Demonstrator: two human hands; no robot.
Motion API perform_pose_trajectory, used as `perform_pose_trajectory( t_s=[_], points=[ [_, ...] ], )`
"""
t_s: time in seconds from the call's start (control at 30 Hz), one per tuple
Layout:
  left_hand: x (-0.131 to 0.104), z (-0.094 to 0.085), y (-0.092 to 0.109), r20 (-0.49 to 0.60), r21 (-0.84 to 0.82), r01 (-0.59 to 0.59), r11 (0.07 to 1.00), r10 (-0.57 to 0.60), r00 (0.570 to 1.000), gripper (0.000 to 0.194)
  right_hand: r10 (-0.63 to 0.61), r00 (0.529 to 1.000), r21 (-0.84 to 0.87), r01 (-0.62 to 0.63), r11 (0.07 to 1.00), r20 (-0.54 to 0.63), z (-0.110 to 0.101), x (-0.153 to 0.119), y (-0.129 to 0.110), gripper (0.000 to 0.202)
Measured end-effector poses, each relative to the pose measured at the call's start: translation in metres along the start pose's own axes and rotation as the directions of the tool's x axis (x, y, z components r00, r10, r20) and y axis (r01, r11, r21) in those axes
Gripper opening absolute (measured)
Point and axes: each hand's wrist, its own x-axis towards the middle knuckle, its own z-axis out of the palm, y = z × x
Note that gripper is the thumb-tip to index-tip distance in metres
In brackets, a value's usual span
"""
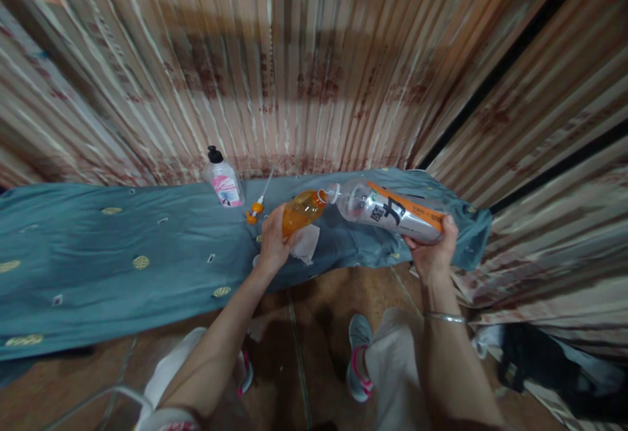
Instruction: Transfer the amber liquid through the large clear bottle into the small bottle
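Note:
My left hand [275, 238] is closed round an orange translucent bottle [304, 212], tilted with its open neck up to the right. My right hand [434, 248] grips the base end of a clear drink bottle [392, 210] with an orange and silver label, lying nearly level in the air. The two bottle mouths meet or almost meet; I cannot tell whether they touch. Just left of my left hand, an orange and white pump top [255, 212] with a thin tube lies on the cloth. A crumpled white tissue [306, 245] is beside the orange bottle.
A clear bottle with a pink label and black cap [224, 182] stands at the back of the teal patterned cloth [171, 241]. Striped curtains [294, 78] hang behind and to the right. Dark items [549, 365] lie on the right, near the tiled floor [318, 352].

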Motion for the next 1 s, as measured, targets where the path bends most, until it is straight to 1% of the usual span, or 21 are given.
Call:
perform_pose_trajectory(
  t_s=[0.07,0.13,0.3,0.43,0.57,0.73,0.87,1.0],
  points=[
    [0.0,-0.001,-0.003,-0.011,-0.007,-0.007,1.0,0.007,1.0,0.075,0.052,0.999,-0.007,-0.053,0.999,-0.005,-0.001,0.0,0.004,0.053],
    [0.001,-0.002,-0.006,-0.02,-0.017,-0.01,1.0,0.01,1.0,0.075,0.101,0.995,-0.003,-0.101,0.995,0.016,-0.002,0.0,0.008,0.052],
    [0.003,-0.005,-0.012,-0.012,-0.079,0.028,0.996,-0.029,1.0,0.074,0.189,0.973,0.028,-0.194,0.981,0.135,-0.005,-0.001,0.021,0.048],
    [0.004,-0.007,-0.014,-0.013,-0.128,0.083,0.988,-0.085,0.996,0.077,0.259,0.941,0.025,-0.271,0.962,0.215,-0.004,-0.003,0.03,0.048],
    [0.005,-0.01,-0.013,-0.01,-0.191,0.148,0.97,-0.152,0.988,0.08,0.324,0.911,0.031,-0.342,0.939,0.255,-0.001,-0.006,0.038,0.05],
    [0.006,-0.011,-0.015,-0.003,-0.299,0.218,0.929,-0.229,0.973,0.084,0.392,0.862,0.066,-0.433,0.899,0.32,0.002,-0.009,0.051,0.046],
    [0.008,-0.012,-0.017,-0.013,-0.386,0.267,0.883,-0.294,0.956,0.085,0.428,0.833,0.087,-0.484,0.871,0.35,0.005,-0.012,0.063,0.04],
    [0.013,-0.017,-0.011,-0.014,-0.414,0.3,0.859,-0.336,0.942,0.084,0.452,0.803,0.078,-0.518,0.852,0.389,0.01,-0.017,0.075,0.038]
  ],
)
